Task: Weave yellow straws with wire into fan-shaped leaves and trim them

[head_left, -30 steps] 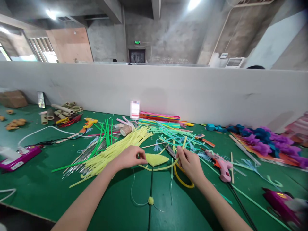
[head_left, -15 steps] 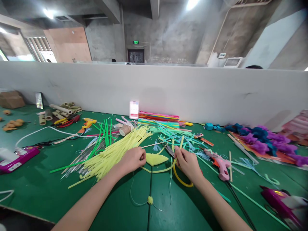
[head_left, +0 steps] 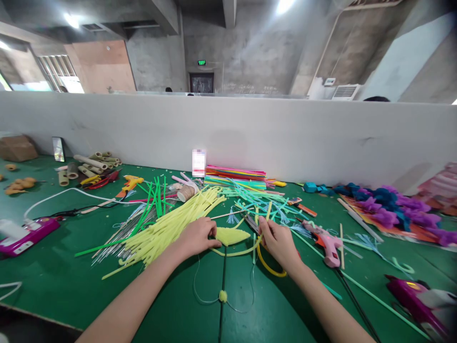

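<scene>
My left hand (head_left: 198, 236) is closed, its thumb and fingers pinching the left tip of a flat yellow leaf shape (head_left: 233, 237) of fuzzy pipe cleaner. From that tip a yellow pipe cleaner (head_left: 237, 254) curves below the leaf over to my right hand (head_left: 279, 242), which pinches it with its end sticking up. Scissors with yellow handles (head_left: 268, 267) lie partly under my right hand. A small yellow fuzzy ball (head_left: 223, 296) with clear thread lies on the table nearer to me. What lies inside my left fingertips is partly hidden.
Yellow pipe cleaners (head_left: 171, 221) are heaped at the left, with teal ones (head_left: 250, 195) behind. A pink glue gun (head_left: 329, 245) lies right, a yellow one (head_left: 132, 183) far left. Purple power strips (head_left: 32, 236) flank the green table. A white partition (head_left: 228, 128) closes the back.
My left thumb has shifted slightly away from the fingers at the leaf's tip. The right hand and the leaf have barely moved. The clear thread by the ball lies in a slightly different curve.
</scene>
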`<state>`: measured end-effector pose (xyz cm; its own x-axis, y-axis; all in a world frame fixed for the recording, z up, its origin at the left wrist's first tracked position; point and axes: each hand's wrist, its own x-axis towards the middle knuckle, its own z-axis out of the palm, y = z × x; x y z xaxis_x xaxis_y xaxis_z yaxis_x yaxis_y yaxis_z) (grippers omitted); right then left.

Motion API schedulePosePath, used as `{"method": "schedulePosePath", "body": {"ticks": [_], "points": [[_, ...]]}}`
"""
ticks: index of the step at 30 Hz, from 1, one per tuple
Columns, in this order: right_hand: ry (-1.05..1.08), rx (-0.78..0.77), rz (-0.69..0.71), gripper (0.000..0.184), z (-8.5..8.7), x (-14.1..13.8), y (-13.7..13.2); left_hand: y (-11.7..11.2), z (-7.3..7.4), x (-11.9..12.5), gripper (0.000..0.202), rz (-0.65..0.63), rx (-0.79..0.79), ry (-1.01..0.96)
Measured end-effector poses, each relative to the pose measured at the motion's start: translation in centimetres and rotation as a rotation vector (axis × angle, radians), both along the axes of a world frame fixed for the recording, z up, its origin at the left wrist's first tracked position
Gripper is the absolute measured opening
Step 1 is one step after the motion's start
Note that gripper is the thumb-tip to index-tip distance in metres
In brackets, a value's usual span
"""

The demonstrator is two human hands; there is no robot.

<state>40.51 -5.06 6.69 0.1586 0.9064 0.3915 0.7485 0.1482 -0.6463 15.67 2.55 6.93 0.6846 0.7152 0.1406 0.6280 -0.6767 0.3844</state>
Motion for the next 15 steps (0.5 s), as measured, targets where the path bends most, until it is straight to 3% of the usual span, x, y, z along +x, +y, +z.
{"method": "schedulePosePath", "body": {"ticks": [7, 15], "points": [[-0.002, -0.005, 0.0, 0.046, 0.0, -0.02, 0.01, -0.1, -0.22, 0.28, 0.023, 0.004, -0.01, 0.023], [-0.013, -0.005, 0.0, 0.046, 0.05, -0.02, 0.02, -0.16, -0.23, 0.18, 0.03, 0.043, 0.06, 0.019]]}}
